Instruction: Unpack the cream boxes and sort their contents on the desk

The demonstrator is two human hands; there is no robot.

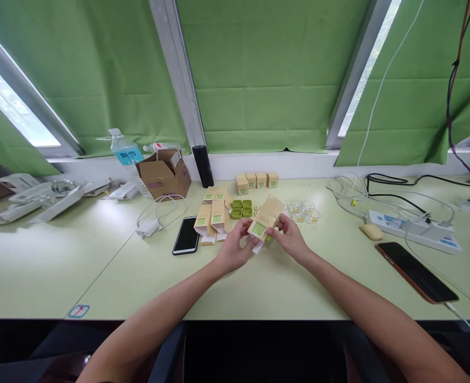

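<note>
Fingers of the left hand (237, 247) and right hand (290, 239) grasp 1 kraft-paper carton (264, 219), flap raised, at centre frame, right of the olive-green square cups (241, 209) and below 4 small kraft-paper boxes (257, 181) in a row.

- Over the table (298, 298), a box (263, 219) sits between left hand (237, 248) and right hand (291, 240).
- At left, a cluster of boxes (217, 215) lies between a phone (186, 235) and tubs (237, 214).
- Behind, a row of boxes (261, 181) stands near the wall (222, 160).
- Farther left, a bottle (126, 153) stands beside a carton (158, 183).
- At right, cups (297, 207) sit behind the right hand; farther out, another phone (416, 271) lies before a power strip (412, 232).
</note>
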